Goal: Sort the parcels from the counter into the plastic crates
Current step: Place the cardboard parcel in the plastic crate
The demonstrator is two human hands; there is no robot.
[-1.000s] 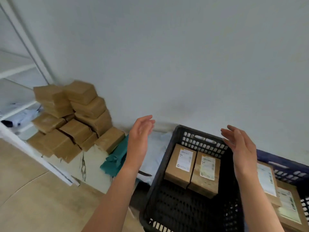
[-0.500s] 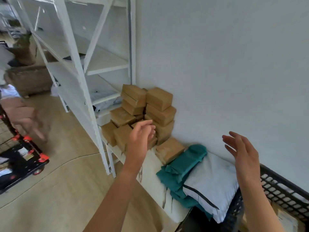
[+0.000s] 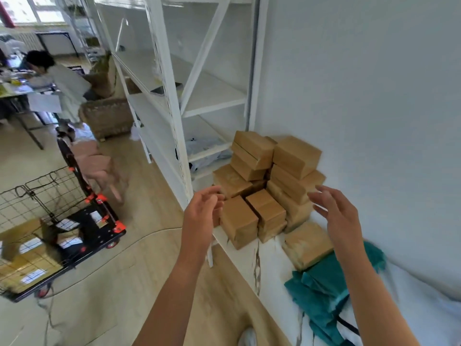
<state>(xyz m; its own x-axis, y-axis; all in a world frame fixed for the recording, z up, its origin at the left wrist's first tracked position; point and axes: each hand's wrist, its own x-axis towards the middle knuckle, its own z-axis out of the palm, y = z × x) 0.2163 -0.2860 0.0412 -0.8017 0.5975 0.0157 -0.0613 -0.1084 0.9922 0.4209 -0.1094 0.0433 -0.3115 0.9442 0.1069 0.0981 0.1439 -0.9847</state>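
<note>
1. Right now the parcels [image 3: 272, 176], plain brown boxes, sit in a loose stack at the far end of the counter [image 3: 270, 268], against the wall. One lone box [image 3: 306, 245] lies apart, nearer you.
2. Your left hand [image 3: 203, 213] hovers just before the front low box [image 3: 239, 221] at the counter's front edge. Your right hand [image 3: 334, 216] is beside the stack's near side. Both have fingers spread and hold nothing.
3. Likely risk: the stack is uneven, so pulling a low box could tip the upper ones over the front edge onto the floor. Take from the top, or the lone box.
4. The teal bag [image 3: 321, 290] and white mailer [image 3: 411, 308] lie under your right arm, which could drag them.
5. No crate is in view, so you will turn while carrying.
</note>
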